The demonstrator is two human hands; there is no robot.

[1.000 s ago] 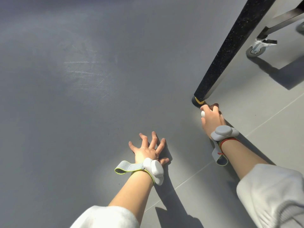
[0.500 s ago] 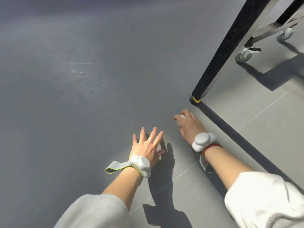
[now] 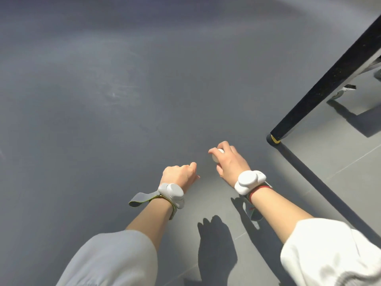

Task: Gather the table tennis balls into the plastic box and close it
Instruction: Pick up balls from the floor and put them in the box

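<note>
Item: one white ball (image 3: 216, 156), held in the right hand (image 3: 231, 162), fingers and thumb curled round it so that only a pale part shows between them. Position: above the grey floor (image 3: 103, 120), near the foot of a black table leg (image 3: 321, 83) with a yellow-marked tip. Left hand (image 3: 179, 175): loosely curled, holding nothing that can be seen, just beside the right hand and apart from it. Both wrists carry a white strapped device, the left (image 3: 173, 194) with a grey band trailing, the right (image 3: 248, 181) with a red cord. Pale sleeves are pushed up on both forearms. Shadows of the arms fall on the tiles below. Not in view: the plastic box, its lid and any other balls, so how far the gathering has got cannot be judged from here. Stage, as it appears: a ball picked up and due to be carried to the box. Risks: the ball is light, smooth and round, and the hold covers it only partly, so a slackened finger during the carry would likely let it drop, bounce on the hard floor and roll off, perhaps under the table. A quick swing of the arm past the leg could knock the hand and jar the ball loose. Dropped carelessly into the box, it may bounce out again.
</note>
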